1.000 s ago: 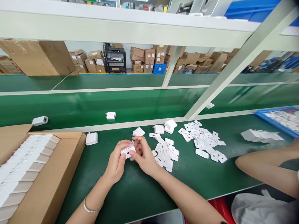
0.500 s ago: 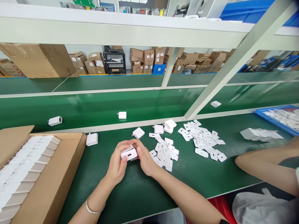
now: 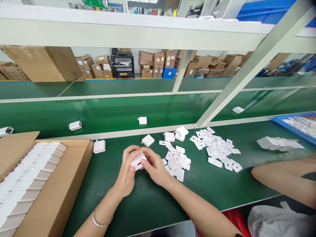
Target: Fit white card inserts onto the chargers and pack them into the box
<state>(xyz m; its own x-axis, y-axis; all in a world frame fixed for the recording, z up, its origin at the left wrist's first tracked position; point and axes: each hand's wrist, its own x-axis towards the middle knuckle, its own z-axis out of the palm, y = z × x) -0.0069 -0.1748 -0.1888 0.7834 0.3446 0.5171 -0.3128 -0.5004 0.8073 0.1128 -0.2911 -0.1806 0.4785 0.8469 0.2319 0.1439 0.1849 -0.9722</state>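
Both my hands hold one small white charger (image 3: 138,160) over the green bench (image 3: 153,204). My left hand (image 3: 128,174), with a bracelet on the wrist, wraps it from the left. My right hand (image 3: 154,168) pinches it from the right with thumb and fingers. Just right of my hands lies a pile of white stickers (image 3: 176,161), and a second, wider pile of white stickers (image 3: 217,148) lies farther right. Loose white chargers sit behind my hands: one charger (image 3: 148,140), another charger (image 3: 169,136) and a third charger (image 3: 99,146).
A cardboard box (image 3: 61,184) with rows of white chargers stands at the left. Chargers (image 3: 142,120) ride the green conveyor (image 3: 98,112) behind. Another person's arm (image 3: 283,182) reaches in at the right, near a blue tray (image 3: 293,126) and folded white pieces (image 3: 276,144).
My fingers have shifted around the charger, pressing on it. The chargers on the conveyor have moved to the right. The other person's arm stays at the right.
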